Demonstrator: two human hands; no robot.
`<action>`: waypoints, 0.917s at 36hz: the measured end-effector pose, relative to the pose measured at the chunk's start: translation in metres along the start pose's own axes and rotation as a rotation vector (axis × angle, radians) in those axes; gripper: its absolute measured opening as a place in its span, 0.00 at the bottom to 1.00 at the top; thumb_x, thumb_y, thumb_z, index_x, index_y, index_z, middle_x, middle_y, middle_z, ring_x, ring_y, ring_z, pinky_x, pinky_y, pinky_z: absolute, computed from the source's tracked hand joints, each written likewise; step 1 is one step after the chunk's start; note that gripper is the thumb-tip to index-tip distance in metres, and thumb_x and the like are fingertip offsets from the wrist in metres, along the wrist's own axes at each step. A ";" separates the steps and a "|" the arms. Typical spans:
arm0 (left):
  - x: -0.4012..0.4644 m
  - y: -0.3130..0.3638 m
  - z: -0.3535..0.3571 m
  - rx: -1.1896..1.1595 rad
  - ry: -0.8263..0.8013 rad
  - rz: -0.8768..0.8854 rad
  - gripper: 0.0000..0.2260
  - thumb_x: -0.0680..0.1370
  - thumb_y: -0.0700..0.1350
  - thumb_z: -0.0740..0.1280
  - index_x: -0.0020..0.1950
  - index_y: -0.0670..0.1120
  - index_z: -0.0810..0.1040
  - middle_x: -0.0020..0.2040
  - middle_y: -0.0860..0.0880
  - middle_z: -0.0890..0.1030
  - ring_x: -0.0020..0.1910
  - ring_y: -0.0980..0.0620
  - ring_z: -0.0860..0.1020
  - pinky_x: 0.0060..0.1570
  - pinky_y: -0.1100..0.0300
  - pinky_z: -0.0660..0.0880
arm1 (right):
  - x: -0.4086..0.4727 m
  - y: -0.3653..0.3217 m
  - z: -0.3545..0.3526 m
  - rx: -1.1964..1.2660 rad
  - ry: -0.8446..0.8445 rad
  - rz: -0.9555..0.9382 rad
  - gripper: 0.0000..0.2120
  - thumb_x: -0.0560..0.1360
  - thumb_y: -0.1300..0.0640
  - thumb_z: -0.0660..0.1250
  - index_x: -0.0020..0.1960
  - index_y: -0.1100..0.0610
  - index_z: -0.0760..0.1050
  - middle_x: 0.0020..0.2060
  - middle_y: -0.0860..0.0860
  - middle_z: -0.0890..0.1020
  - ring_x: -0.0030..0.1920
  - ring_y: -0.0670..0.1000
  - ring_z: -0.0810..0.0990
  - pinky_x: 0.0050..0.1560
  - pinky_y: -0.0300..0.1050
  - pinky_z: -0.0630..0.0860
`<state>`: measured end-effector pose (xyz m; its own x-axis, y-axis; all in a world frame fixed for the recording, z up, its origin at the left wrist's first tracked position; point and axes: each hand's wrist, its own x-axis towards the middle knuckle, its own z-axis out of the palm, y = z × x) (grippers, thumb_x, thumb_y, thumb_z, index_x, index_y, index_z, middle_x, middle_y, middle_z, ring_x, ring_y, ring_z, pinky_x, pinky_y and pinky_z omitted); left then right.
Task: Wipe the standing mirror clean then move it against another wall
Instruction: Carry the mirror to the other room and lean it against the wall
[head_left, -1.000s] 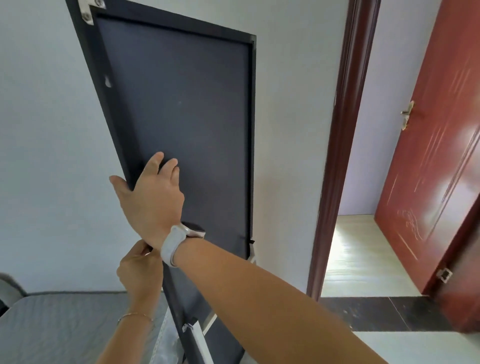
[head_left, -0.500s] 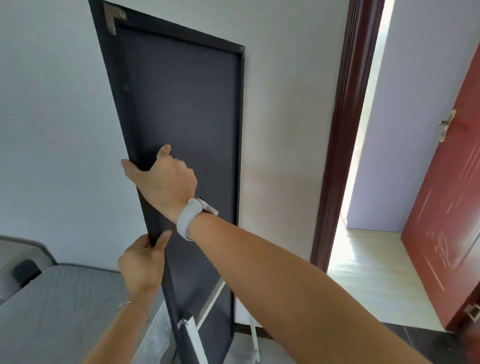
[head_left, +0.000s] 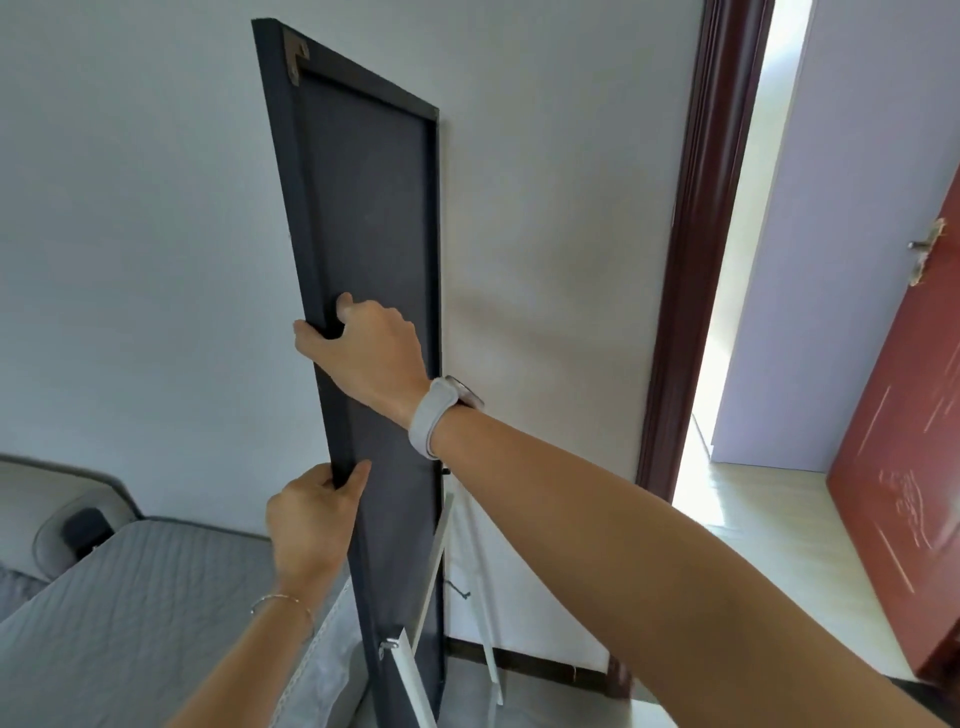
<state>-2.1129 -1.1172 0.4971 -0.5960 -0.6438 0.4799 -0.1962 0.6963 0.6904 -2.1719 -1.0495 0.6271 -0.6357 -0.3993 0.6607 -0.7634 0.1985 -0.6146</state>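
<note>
**Both hands grip the mirror's left edge, its dark back facing the camera**

The standing mirror (head_left: 371, 270) is upright with its back side toward the viewer, a dark panel set in a dark frame, leaning slightly so its top left corner tilts toward the camera. A metal corner bracket (head_left: 296, 56) sits at that upper left corner. The mirror's right edge lies close to the white wall (head_left: 545, 234), near the dark wooden door frame (head_left: 696, 249); whether it touches the wall cannot be told.

The right hand (head_left: 371, 353), with a pale watch (head_left: 439, 415) on the wrist, reaches across the panel and clamps the left frame edge: the thumb hooks round the outer side, the fingers curl together onto the inner side of the frame. Lower down, the left hand (head_left: 311, 519), wearing a thin bracelet (head_left: 283, 603), holds the same edge, thumb laid against the back panel and fingers wrapped round the front, hidden from sight.

A white stand leg (head_left: 434, 566) angles out from the mirror's lower back, with a second white piece (head_left: 408, 680) near the bottom. To the left lies a grey quilted bed (head_left: 130, 597). On the right, an open red door (head_left: 904, 415) shows a bright room beyond
</note>
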 end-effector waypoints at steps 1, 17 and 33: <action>0.000 0.002 0.000 -0.001 -0.019 -0.009 0.20 0.73 0.47 0.69 0.23 0.46 0.67 0.19 0.49 0.68 0.21 0.51 0.67 0.26 0.63 0.59 | 0.000 0.002 -0.003 0.018 -0.014 0.003 0.17 0.73 0.52 0.64 0.46 0.68 0.73 0.23 0.51 0.70 0.31 0.59 0.76 0.37 0.50 0.75; 0.047 0.062 0.026 0.165 -0.492 0.058 0.11 0.72 0.55 0.68 0.44 0.48 0.82 0.39 0.50 0.83 0.39 0.52 0.81 0.49 0.57 0.77 | 0.027 0.072 -0.073 0.314 -0.205 0.199 0.08 0.70 0.61 0.63 0.34 0.59 0.68 0.27 0.53 0.67 0.28 0.50 0.66 0.28 0.39 0.63; 0.131 0.124 0.007 -0.042 -0.310 0.073 0.22 0.78 0.47 0.62 0.72 0.49 0.62 0.72 0.44 0.66 0.69 0.44 0.67 0.68 0.51 0.61 | 0.036 0.084 -0.085 0.438 -0.104 0.064 0.17 0.76 0.55 0.61 0.63 0.57 0.68 0.53 0.55 0.80 0.51 0.53 0.78 0.52 0.44 0.76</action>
<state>-2.2208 -1.1128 0.6422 -0.8171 -0.4613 0.3457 -0.1161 0.7191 0.6851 -2.2690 -0.9714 0.6355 -0.6483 -0.4907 0.5821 -0.5881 -0.1628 -0.7922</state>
